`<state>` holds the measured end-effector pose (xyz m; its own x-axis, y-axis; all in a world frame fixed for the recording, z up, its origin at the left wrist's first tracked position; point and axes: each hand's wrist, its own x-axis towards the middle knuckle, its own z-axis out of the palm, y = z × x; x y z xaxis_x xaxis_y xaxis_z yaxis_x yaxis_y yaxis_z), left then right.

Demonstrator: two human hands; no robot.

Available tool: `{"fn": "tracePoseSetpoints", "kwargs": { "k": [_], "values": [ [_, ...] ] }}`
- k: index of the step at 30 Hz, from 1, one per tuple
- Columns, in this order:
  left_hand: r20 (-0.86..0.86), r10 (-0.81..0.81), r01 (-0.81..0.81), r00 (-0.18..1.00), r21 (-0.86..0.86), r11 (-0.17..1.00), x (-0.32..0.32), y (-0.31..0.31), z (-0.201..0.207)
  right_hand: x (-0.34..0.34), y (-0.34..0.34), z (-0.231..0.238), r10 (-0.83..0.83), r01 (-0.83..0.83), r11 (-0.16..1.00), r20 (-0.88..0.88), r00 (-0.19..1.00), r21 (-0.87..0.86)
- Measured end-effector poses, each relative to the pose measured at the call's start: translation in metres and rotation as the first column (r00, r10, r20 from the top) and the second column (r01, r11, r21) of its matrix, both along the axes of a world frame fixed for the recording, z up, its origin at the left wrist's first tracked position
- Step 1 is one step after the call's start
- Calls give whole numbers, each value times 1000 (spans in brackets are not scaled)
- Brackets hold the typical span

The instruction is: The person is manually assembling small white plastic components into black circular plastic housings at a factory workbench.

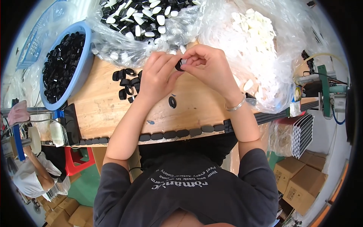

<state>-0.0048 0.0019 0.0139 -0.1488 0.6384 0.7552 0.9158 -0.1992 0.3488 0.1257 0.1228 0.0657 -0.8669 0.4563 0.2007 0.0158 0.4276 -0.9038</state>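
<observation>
Both hands meet above the far middle of the wooden table. Between their fingertips is a small black plastic part [179,64] with a pale piece at its right side. My left hand [157,72] is closed on the black part. My right hand [207,63] pinches it from the right, thumb and forefinger at the pale piece. A loose black oval ring [172,101] lies on the table below the hands. Left of my left wrist is a group of black ring-shaped parts [126,81], partly hidden by that arm.
A blue basin [89,49] of black parts stands at the left. Plastic bags hold black-and-white parts [138,17] at the back and white pieces [261,34] at the right. Black pads [170,134] line the table's front edge. Another person [32,174] sits at far left; cartons [302,189] stand lower right.
</observation>
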Motion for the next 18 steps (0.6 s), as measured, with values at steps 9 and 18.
{"fn": "tracePoseSetpoints", "kwargs": {
  "k": [9, 18],
  "values": [
    [83, -2, -2, 997, 55, 999, 2, -1, 1, -2, -8, -20, -83, 33, 976, -226, 971, -218],
    [16, 22, -23, 1000, 53, 998, 0, 0, -3, -1, -12, -23, -40, 71, 984, -192, 981, 161]
  ]
}}
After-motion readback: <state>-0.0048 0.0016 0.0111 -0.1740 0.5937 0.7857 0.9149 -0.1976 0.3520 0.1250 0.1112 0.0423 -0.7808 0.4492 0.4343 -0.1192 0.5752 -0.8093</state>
